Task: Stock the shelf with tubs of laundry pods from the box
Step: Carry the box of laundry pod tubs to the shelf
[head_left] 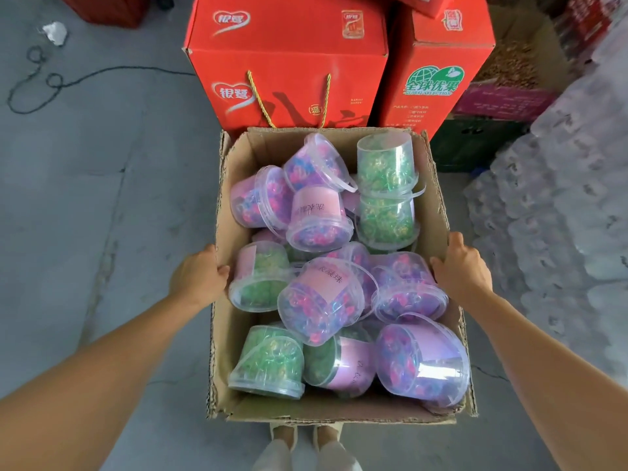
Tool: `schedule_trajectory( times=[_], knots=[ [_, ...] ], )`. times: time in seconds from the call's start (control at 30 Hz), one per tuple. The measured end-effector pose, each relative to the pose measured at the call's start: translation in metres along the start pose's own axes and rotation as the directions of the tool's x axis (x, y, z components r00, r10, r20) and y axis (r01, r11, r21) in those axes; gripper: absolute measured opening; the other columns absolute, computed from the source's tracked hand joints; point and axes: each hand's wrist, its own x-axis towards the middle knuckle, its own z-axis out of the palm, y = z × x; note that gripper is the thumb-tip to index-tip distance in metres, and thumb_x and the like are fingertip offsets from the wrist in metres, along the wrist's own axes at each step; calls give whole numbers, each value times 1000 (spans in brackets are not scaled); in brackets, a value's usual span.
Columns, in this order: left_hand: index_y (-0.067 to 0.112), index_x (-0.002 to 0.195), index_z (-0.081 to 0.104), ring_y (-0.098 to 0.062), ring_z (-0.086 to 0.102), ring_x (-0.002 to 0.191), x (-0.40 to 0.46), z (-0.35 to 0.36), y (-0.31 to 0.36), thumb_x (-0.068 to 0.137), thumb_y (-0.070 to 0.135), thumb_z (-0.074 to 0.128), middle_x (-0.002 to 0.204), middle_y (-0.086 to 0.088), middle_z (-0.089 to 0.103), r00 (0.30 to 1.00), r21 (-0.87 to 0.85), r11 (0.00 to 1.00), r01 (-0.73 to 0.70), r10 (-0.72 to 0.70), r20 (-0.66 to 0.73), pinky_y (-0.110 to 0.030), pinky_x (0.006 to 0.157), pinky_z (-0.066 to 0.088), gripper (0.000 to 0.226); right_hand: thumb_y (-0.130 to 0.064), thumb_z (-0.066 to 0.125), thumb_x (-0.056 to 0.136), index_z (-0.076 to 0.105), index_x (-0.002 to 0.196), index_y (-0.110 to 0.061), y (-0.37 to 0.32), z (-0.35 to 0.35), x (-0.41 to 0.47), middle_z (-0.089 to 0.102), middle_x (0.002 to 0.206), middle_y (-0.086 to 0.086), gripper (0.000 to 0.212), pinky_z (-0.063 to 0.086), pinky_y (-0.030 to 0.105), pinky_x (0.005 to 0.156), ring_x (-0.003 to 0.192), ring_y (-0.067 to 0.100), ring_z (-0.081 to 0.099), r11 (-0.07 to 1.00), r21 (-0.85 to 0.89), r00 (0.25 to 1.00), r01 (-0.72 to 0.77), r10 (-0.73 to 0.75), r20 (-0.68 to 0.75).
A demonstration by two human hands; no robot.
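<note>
I see left hand (198, 275) gripping cardboard box (234, 411) wall, thumb inside | right hand (462, 266) likewise, fingertips hidden | tubs (324, 300) jumbled, lower ones buried.

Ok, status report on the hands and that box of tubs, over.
Left hand and right hand grip opposite walls of the cardboard box. Tubs piled loose inside, none taken out. Red cartons stand directly ahead.
</note>
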Motion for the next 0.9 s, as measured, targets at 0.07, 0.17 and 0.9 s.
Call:
schedule_trajectory(
  times=[0.07,0.17,0.9],
  knots=[
    [1,97,51,-41,57,93,1,6,-2,89,22,55,98,-22,62,1000,-44,999,17,-17,3,-39,69,45,23,-19,54,90,42,107,-1,1,3,3,58,100,28,27,39,40,67,91,45,56,1000,2,999,-31,31,-10],
    [2,86,57,-40,57,84,3,12,-1,85,22,58,88,-20,63,998,-127,990,66,-67,-6,-37,67,45,20,-21,57,88,47,98,0,2,6,10,58,98,29,26,42,41,68,89,45,56,998,20,998,-53,53,-34],
    [8,56,38,-38,52,75,1,11,3,88,28,60,71,-21,54,987,-41,995,95,-99,-124,-34,60,39,44,-24,61,86,44,67,-6,0,7,5,58,81,26,31,37,36,64,79,43,55,997,75,986,5,8,-167]
  ],
)
